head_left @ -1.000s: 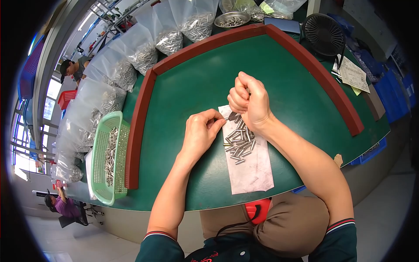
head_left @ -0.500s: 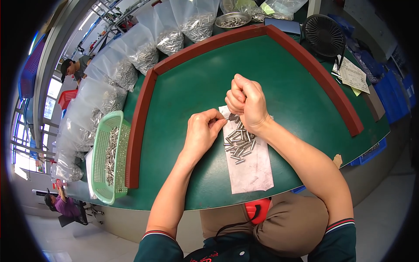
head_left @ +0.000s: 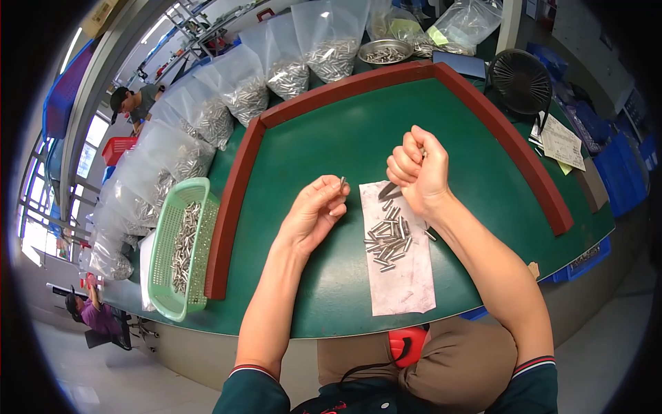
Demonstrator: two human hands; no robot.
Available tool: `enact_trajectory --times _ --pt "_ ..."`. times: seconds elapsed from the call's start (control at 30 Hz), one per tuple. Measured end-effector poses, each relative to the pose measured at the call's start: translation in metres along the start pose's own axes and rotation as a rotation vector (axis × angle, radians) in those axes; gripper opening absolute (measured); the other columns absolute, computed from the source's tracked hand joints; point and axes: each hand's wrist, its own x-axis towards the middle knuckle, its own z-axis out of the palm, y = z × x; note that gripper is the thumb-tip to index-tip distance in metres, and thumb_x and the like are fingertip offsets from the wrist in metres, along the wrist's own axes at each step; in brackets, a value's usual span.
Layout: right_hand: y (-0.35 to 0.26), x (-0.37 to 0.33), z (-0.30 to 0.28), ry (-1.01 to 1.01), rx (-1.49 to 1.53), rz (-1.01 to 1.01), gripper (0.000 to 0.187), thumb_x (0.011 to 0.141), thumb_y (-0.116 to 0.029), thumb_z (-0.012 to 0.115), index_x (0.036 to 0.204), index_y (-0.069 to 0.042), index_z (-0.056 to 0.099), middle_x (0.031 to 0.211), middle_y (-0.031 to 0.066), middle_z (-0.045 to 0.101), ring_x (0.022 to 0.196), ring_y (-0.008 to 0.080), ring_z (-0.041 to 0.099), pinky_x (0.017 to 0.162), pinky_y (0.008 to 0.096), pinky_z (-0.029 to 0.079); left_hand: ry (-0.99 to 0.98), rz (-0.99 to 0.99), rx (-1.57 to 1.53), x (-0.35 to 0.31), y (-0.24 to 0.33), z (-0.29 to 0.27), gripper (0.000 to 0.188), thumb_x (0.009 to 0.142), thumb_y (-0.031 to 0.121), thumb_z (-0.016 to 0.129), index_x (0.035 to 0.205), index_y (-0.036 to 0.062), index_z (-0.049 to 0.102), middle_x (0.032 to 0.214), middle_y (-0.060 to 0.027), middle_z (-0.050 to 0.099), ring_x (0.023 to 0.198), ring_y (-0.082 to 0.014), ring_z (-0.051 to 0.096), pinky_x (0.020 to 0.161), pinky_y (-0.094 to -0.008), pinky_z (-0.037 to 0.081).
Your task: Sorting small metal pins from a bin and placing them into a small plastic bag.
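Observation:
Pinched between thumb and forefinger of my left hand (head_left: pixel 314 212) is a small metal pin (head_left: pixel 343 181), raised above the green table (head_left: pixel 303 152). My right hand (head_left: pixel 422 169) is a fist around a dark tool with a pointed, blade-like end (head_left: pixel 388 191); its handle is hidden in the palm, so its exact kind is unclear. Below that fist, a loose pile of short metal pins (head_left: pixel 389 238) lies on a stained whitish sheet (head_left: pixel 403 290). One pin (head_left: pixel 431 234) lies off the sheet's right edge, by my right wrist.
A green basket (head_left: pixel 160 248) of metal pins stands left of the red-brown raised border (head_left: pixel 238 186). Beyond it are several clear bags of metal parts (head_left: pixel 331 55) and a metal bowl (head_left: pixel 386 52). A black fan (head_left: pixel 518 81) and papers (head_left: pixel 562 145) sit far right. Two people are farther left.
My left hand has drawn away from the sheet and turned, lifting a pin. The fist with the dark tool stays over the sheet's far end. The whole view has shifted slightly.

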Motion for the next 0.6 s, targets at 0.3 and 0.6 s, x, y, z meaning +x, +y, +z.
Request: enact_trajectory --times 0.3,0.6 --pt "0.006 0.004 -0.005 0.047 -0.051 0.036 0.038 0.089 -0.027 0.034 0.054 -0.014 0.026 0.040 -0.0036 0.020 0.036 0.0078 0.013 0.035 0.0247 0.013 0.003 -0.060 -0.099 0.000 -0.001 -0.007 0.022 0.084 0.009 0.057 0.102 -0.0024 0.052 0.081 -0.0049 0.052 0.059 -0.0053 0.038 0.053 -0.0168 0.036" --pt "0.005 0.006 -0.004 0.057 -0.048 0.043 0.038 0.089 -0.027 0.034 0.054 -0.014 0.027 0.040 -0.0038 0.020 0.036 0.0078 0.014 0.035 0.0248 0.014 -0.032 -0.036 0.140 -0.005 0.007 -0.002 0.021 0.089 0.023 0.052 0.083 0.0030 0.054 0.072 -0.0029 0.053 0.057 -0.0075 0.041 0.054 -0.0189 0.036"
